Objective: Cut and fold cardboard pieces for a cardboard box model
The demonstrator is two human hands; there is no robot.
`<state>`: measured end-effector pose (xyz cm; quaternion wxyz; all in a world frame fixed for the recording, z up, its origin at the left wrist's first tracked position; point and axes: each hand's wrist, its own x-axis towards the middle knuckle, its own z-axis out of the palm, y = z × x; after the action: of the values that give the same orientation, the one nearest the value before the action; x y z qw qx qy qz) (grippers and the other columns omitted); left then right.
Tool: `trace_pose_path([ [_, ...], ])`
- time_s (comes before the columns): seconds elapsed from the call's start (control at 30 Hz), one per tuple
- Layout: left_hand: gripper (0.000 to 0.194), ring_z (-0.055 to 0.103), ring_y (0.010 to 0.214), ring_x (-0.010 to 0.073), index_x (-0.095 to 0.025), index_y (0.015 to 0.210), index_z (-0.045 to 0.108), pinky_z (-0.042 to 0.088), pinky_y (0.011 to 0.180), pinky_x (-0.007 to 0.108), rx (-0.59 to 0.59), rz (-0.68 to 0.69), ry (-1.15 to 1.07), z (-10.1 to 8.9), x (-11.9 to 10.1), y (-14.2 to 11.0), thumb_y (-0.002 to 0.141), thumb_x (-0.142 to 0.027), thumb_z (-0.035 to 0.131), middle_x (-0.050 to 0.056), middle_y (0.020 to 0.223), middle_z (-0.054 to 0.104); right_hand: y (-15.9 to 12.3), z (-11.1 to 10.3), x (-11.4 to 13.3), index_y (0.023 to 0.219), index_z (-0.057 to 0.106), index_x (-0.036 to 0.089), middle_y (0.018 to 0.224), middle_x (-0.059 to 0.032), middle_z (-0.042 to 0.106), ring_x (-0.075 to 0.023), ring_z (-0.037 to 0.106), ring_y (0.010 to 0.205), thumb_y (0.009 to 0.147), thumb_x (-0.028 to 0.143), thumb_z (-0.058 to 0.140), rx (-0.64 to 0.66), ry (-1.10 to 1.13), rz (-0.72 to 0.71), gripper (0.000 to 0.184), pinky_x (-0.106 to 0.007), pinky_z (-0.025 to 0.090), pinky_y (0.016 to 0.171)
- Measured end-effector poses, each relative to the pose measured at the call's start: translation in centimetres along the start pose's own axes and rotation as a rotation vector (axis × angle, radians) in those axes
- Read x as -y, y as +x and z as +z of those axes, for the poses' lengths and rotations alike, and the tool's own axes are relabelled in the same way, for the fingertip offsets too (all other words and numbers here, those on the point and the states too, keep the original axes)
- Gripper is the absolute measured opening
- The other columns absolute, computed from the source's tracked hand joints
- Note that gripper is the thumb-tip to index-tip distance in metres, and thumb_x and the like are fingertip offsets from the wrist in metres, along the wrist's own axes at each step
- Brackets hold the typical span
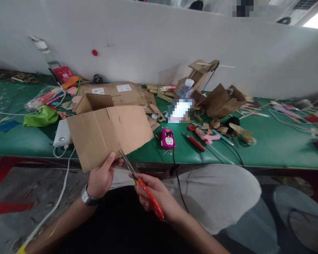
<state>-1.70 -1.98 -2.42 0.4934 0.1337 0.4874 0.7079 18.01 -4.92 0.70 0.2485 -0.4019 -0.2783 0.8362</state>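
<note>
My left hand (102, 175), with a metal-banded watch (88, 196) on its wrist, pinches the lower edge of a folded piece of cardboard (113, 130). Its thumb lies on the front face and the fingers go behind. A crease runs down the middle of the sheet. In my right hand (155, 192) is a pair of scissors (149, 196) with red-orange handles. The blades point up and left, their tips at the cardboard's lower edge just right of my left thumb. Whether the blades bite into the board I cannot tell.
On the green tabletop (137, 155) lie a purple power socket (168, 138) with a black cord, a red-handled tool (194, 141), a pink glue gun (208, 135) and a white power bank (62, 133). Behind stand a plastic bottle (184, 90) and a cardboard box (224, 100).
</note>
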Motion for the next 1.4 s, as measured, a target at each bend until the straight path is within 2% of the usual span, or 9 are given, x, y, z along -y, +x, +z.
trace_pose_path([
  [0.17,0.039,0.07,0.061,0.0148,-0.015,0.084,0.078,0.061,0.058,0.026,0.016,0.029,0.023,0.0,-0.1,-0.4,0.064,-0.039,0.1,0.003,0.076,0.076,-0.5,-0.3,0.2,0.127,0.073,0.019,0.073,0.008,0.052,-0.0023,0.042,0.047,0.074,0.055,0.095,0.008,-0.001,-0.031,0.068,-0.017,0.03,0.041],
  [0.47,0.041,0.065,0.059,0.0137,-0.014,0.078,0.076,0.057,0.053,0.026,0.034,0.044,0.089,-0.4,0.1,-0.5,0.064,-0.044,0.1,0.002,0.07,0.071,-0.9,-0.8,0.2,0.118,0.076,0.019,0.074,0.0075,0.052,-0.0016,0.04,0.045,0.072,0.049,0.095,-0.015,0.025,0.008,0.058,-0.017,0.026,0.039],
  [0.63,0.043,0.065,0.059,0.0136,-0.014,0.079,0.075,0.056,0.054,0.026,0.018,0.021,0.089,-0.3,-0.2,-0.4,0.061,-0.043,0.101,0.002,0.071,0.071,-1.2,-0.6,0.1,0.119,0.076,0.018,0.074,0.0071,0.053,-0.0018,0.042,0.045,0.071,0.052,0.096,-0.046,0.034,0.014,0.062,-0.017,0.026,0.039],
  [0.8,0.044,0.065,0.059,0.0143,-0.015,0.08,0.076,0.054,0.052,0.026,0.045,-0.021,0.119,-0.2,-0.1,-0.9,0.061,-0.045,0.101,0.002,0.071,0.071,-1.3,-0.2,0.4,0.117,0.075,0.018,0.074,0.0068,0.055,-0.002,0.043,0.044,0.072,0.048,0.095,-0.035,0.061,-0.001,0.058,-0.017,0.024,0.038],
  [0.93,0.043,0.066,0.06,0.0172,-0.017,0.079,0.077,0.055,0.054,0.03,0.089,-0.033,0.212,-0.4,0.2,-1.7,0.067,-0.053,0.097,0.004,0.072,0.073,-1.0,0.2,0.8,0.11,0.075,0.017,0.076,0.0056,0.056,-0.0019,0.043,0.044,0.076,0.046,0.093,0.001,0.07,-0.021,0.048,-0.018,0.024,0.038],
  [1.07,0.046,0.065,0.061,0.0197,-0.018,0.072,0.075,0.055,0.058,0.033,0.142,-0.058,0.297,-0.5,0.6,-2.3,0.073,-0.061,0.09,0.006,0.067,0.071,-0.3,0.7,0.7,0.112,0.073,0.018,0.076,0.0062,0.055,-0.0019,0.043,0.046,0.077,0.047,0.093,0.003,0.09,-0.063,0.05,-0.018,0.024,0.04],
  [1.27,0.05,0.066,0.063,0.0191,-0.018,0.071,0.074,0.055,0.059,0.032,0.03,-0.158,0.229,-0.2,0.9,-2.7,0.062,-0.063,0.095,0.005,0.067,0.072,1.2,0.9,0.0,0.118,0.064,0.022,0.083,0.0053,0.059,-0.0029,0.046,0.05,0.076,0.047,0.094,0.006,0.084,-0.139,0.057,-0.018,0.029,0.045],
  [1.33,0.052,0.065,0.06,0.018,-0.017,0.07,0.073,0.054,0.057,0.031,0.045,-0.162,0.217,-0.1,1.0,-2.8,0.061,-0.063,0.095,0.004,0.064,0.069,1.5,0.9,0.0,0.116,0.06,0.024,0.086,0.0053,0.061,-0.0032,0.047,0.051,0.076,0.046,0.094,0.009,0.089,-0.156,0.057,-0.018,0.029,0.046],
  [1.4,0.049,0.063,0.058,0.017,-0.017,0.071,0.072,0.053,0.056,0.03,0.077,-0.122,0.235,-0.2,1.1,-3.0,0.066,-0.062,0.093,0.003,0.062,0.068,1.7,0.9,0.1,0.113,0.059,0.024,0.087,0.005,0.062,-0.0038,0.049,0.052,0.078,0.044,0.093,0.003,0.082,-0.169,0.053,-0.018,0.03,0.047],
])
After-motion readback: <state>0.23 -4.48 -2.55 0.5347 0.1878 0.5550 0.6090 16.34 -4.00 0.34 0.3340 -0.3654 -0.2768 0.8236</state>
